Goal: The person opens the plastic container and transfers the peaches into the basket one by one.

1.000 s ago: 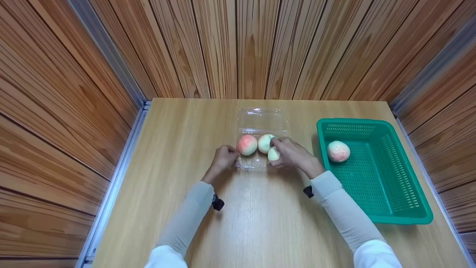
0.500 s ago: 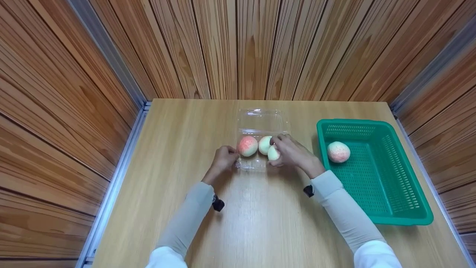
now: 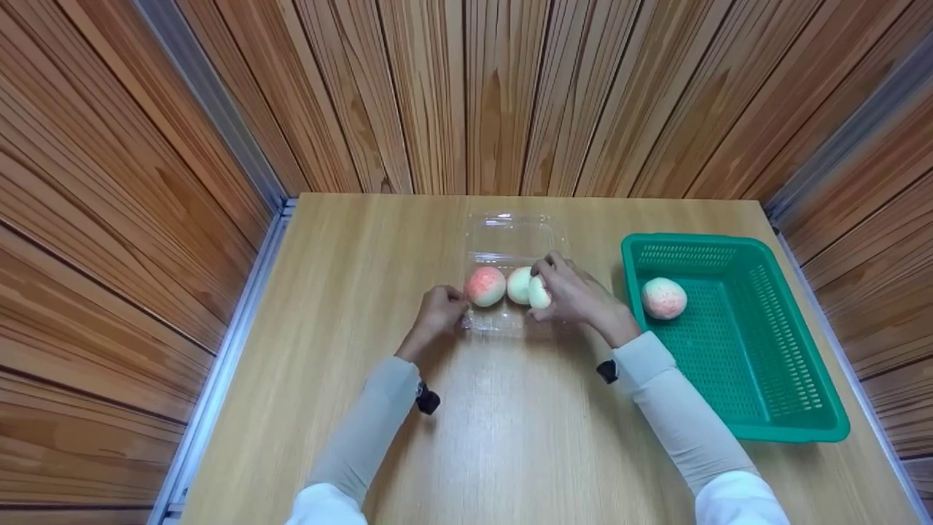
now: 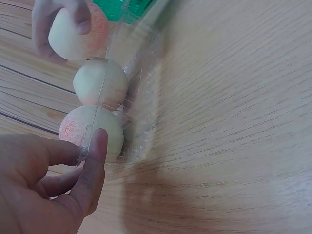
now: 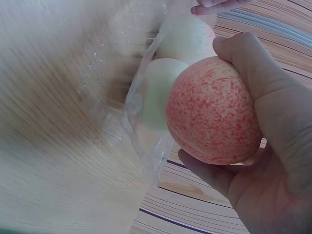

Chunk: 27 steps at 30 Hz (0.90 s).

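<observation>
A clear plastic clamshell box (image 3: 497, 319) lies with its lid folded back toward the wall. Inside its base sit a pink-and-cream peach (image 3: 485, 286) at the left and a paler peach (image 3: 519, 285) beside it. My left hand (image 3: 442, 310) pinches the box's near left rim between thumb and fingers, as the left wrist view shows at the plastic edge (image 4: 85, 148). My right hand (image 3: 576, 295) grips a third peach (image 5: 214, 112), red-speckled on one side, with thumb and fingers around it. That peach is at the right end of the box, close against the middle one.
A green perforated basket (image 3: 736, 430) stands on the right of the wooden table (image 3: 350, 292), with one peach (image 3: 664, 298) near its left wall. Wood-plank walls (image 3: 496, 95) enclose the table at the back and both sides.
My right hand has shifted slightly right and away from me with its peach, turning it a little. The left hand stays at the box's rim.
</observation>
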Available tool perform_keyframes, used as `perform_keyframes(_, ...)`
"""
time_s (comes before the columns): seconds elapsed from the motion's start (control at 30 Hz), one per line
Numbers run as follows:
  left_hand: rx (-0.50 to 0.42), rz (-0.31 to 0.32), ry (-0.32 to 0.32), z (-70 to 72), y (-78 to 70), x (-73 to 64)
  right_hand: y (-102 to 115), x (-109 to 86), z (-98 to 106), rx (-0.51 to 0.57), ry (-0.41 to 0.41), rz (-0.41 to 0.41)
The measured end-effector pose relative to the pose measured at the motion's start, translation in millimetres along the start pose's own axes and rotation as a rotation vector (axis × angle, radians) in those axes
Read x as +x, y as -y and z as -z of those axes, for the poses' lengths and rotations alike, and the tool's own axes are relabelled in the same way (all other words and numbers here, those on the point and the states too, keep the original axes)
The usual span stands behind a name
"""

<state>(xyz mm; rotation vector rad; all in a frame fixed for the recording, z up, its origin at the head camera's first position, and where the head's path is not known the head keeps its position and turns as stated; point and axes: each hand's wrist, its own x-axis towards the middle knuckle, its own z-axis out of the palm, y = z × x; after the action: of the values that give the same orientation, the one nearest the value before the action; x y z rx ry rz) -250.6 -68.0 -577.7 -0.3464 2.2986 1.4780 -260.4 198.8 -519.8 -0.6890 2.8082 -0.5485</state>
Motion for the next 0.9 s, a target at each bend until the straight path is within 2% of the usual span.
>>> perform_keyframes(0.07,0.001,0.001,-0.002,-0.1,0.1,0.0,0.1,0.0,1.2,0.015,0.005,-0.01)
perform_keyframes(0.3,-0.003,-0.07,-0.005,0.2,0.2,-4.8,-0.2,0.0,1.9,0.005,-0.029,0.027)
perform_keyframes(0.73,0.019,-0.057,-0.005,0.6,0.6,-3.7,-3.1,3.3,8.4,0.087,-0.009,0.035)
perform_keyframes(0.9,0.025,-0.067,-0.005,0.6,1.0,-2.6,-2.3,2.5,9.6,0.074,-0.025,0.068)
